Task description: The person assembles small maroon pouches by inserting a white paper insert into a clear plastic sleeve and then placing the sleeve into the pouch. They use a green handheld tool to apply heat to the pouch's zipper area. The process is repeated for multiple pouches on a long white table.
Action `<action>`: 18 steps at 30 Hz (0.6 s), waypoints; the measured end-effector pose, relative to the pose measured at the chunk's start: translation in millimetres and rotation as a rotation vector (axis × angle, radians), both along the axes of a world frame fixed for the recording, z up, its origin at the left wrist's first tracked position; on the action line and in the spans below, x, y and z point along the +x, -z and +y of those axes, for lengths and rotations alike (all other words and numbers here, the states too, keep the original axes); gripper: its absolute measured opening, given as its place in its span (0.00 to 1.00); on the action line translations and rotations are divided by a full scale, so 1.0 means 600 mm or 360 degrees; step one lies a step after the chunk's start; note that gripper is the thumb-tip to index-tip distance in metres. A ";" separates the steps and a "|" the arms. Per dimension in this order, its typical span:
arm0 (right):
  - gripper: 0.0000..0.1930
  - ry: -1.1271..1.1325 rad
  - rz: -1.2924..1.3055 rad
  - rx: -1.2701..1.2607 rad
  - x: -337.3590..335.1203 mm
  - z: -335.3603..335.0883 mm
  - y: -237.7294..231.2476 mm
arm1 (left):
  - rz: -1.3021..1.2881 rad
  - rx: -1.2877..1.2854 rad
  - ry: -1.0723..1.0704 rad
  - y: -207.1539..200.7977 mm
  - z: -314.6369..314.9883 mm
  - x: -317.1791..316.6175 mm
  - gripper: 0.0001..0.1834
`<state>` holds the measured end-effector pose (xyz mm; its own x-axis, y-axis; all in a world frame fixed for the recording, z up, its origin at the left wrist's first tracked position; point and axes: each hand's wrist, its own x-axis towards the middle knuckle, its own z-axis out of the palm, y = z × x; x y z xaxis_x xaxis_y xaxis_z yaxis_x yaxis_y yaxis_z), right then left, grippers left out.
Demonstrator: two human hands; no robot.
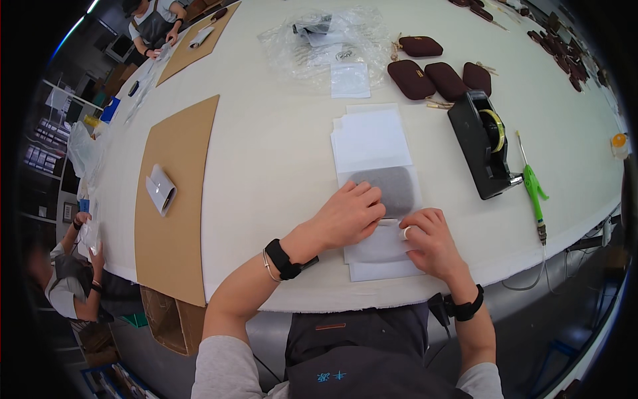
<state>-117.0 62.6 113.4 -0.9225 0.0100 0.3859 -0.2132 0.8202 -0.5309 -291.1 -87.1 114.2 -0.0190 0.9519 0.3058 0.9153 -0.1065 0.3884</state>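
Note:
In front of me lies a stack of white paper sheets (372, 139). On it rests a flat grey shape with rounded corners (397, 191), which looks covered by a thin white sheet. My left hand (349, 211) has its fingers bent and closed at the near left edge of the grey shape; what the fingertips grip is hidden. Bent over the near right corner of the paper, my right hand (430, 244) has curled fingers, with a light ring on one. Its fingertips are close to a folded white sheet (379, 246), and whether they pinch it is unclear.
A black tape dispenser (484, 146) and a green air gun (533, 193) stand to the right. Several dark brown pouches (412, 80) and clear plastic bags (299, 56) lie beyond. Leftward, a brown board (176, 219) carries a folded white packet (161, 191). Two co-workers are at the left.

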 end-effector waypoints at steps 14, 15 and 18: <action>0.08 0.0618 -0.0177 -0.0333 -0.071 0.000 -0.003 | -0.1063 -0.0102 -0.0230 -0.037 -0.043 -0.004 0.28; 0.08 0.0619 -0.0213 -0.0308 -0.072 -0.001 -0.005 | -0.0943 -0.0098 -0.0257 -0.036 -0.046 0.001 0.30; 0.09 0.0614 -0.0280 -0.0260 -0.078 -0.001 -0.011 | -0.0665 -0.0048 -0.0390 -0.022 -0.047 0.021 0.35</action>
<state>-163.7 62.3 120.0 -0.8907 0.4137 0.1883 0.1967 0.7243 -0.6608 -278.3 -115.2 127.6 -0.3591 0.9124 0.1963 0.6771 0.1100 0.7276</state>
